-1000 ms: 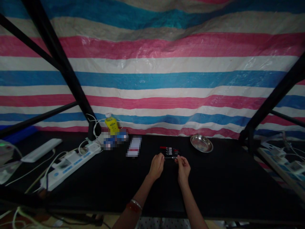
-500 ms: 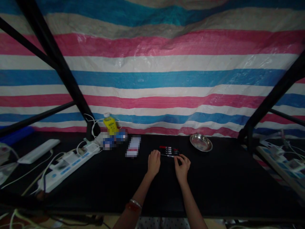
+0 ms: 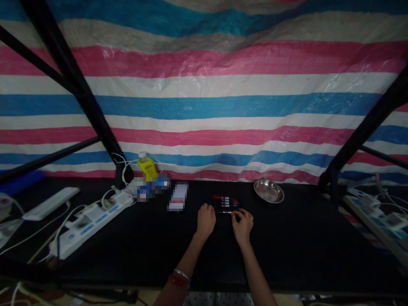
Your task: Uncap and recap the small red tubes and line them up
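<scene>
The background is filled by a striped tarpaulin [image 3: 204, 106] in red, white and blue, flanked by dark frame posts [image 3: 86, 110]. Below it a black tabletop [image 3: 302, 250] is spread. Its left side is taken up by a white power strip [image 3: 92, 225]; toward the back, a yellow bottle [image 3: 147, 168] and a shiny metal dish [image 3: 269, 191] are set well apart.

A slim dark pen [image 3: 225, 212] is placed crosswise between the two hands, just in front of a cluster of red and black pens [image 3: 225, 202]. Its right end is pinched between thumb and forefinger of the right hand [image 3: 243, 226]. The left hand [image 3: 206, 220] is half curled at the other end; whether the pen is gripped there cannot be told.

One dish, one bottle and one pen between the hands are counted; the clustered pens are too small to be counted surely.
</scene>
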Motion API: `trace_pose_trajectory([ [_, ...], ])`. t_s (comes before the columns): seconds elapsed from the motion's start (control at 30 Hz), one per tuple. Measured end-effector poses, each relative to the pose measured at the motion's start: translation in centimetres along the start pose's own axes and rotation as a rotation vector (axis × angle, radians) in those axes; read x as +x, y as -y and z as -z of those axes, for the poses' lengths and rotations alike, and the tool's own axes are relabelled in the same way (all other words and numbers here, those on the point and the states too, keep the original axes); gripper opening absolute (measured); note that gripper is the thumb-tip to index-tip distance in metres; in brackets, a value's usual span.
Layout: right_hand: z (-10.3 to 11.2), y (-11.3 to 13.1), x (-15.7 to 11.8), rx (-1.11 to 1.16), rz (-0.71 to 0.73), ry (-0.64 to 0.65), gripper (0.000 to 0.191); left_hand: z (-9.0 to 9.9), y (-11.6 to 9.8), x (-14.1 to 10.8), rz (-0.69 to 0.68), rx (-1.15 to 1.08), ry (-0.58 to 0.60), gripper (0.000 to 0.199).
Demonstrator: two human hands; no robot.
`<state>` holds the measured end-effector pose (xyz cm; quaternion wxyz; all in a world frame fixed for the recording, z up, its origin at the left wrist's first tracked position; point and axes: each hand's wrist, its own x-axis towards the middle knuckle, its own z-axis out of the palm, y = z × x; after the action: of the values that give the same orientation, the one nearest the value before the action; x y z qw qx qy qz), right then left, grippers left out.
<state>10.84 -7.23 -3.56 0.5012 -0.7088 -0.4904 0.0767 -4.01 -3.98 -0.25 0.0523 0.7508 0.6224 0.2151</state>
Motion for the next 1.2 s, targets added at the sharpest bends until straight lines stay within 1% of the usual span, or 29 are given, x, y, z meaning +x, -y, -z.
trace_pose_trajectory([
  [0.27,0.7,0.9,0.0,-0.138,-0.057,0.098,0.021,0.5,-0.2,-0.4,-0.012,0.051,0.058,0.024],
  [0.63,0.8,0.8,-0.1,-0.137,-0.033,0.087,0.021,0.7,0.1,-1.0,-0.096,0.091,0.026,0.022],
  [0.77,0.8,0.9,-0.1,-0.15,-0.034,0.096,0.021,1.1,-0.1,-1.1,-0.077,0.114,0.018,0.022],
  [0.93,1.0,1.0,0.0,-0.156,-0.047,0.112,0.02,1.6,-0.4,-1.1,-0.034,0.13,0.039,0.02],
  [1.2,1.1,1.0,-0.1,-0.13,-0.033,0.112,0.022,1.7,-0.4,-1.2,-0.01,0.11,0.056,0.018],
])
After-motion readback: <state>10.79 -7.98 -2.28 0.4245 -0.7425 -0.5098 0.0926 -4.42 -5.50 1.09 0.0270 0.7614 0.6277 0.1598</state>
